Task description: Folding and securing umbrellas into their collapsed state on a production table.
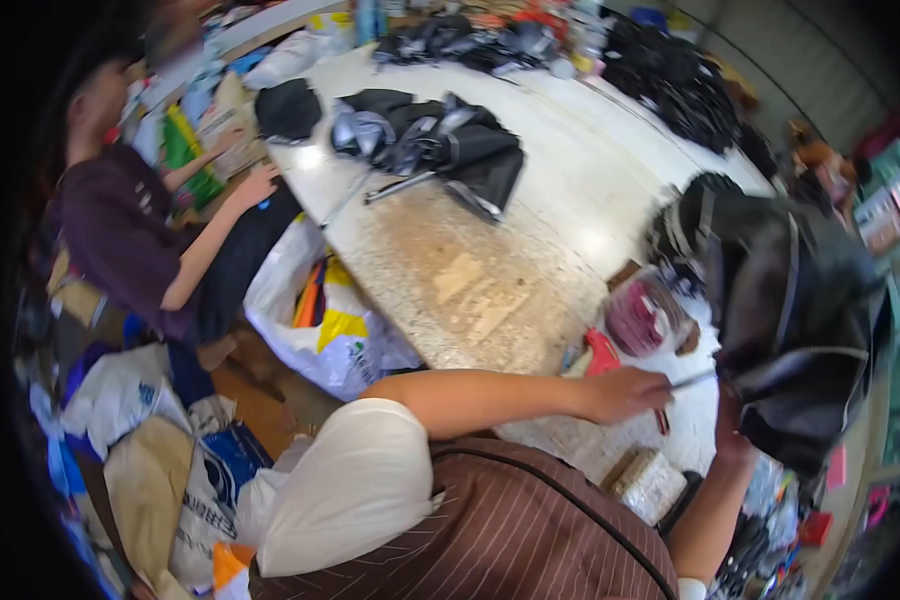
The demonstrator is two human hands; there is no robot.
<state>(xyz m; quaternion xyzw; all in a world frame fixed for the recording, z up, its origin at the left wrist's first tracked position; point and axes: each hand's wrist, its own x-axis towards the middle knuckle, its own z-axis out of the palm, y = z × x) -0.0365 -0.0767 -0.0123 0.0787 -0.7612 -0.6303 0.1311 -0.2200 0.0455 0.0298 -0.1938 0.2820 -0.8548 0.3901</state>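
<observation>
Working at the right end of the worn table, a black umbrella was propped from below by the right hand, its grip hidden; the left hand, closed on a thin metal rod, was set against the canopy. That umbrella looked mid-repair, while further black umbrellas lay untouched up the table, apparently left to do

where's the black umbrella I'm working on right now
In the head view it is at the right, the black umbrella held up over the table edge, just beyond your left hand.
</observation>
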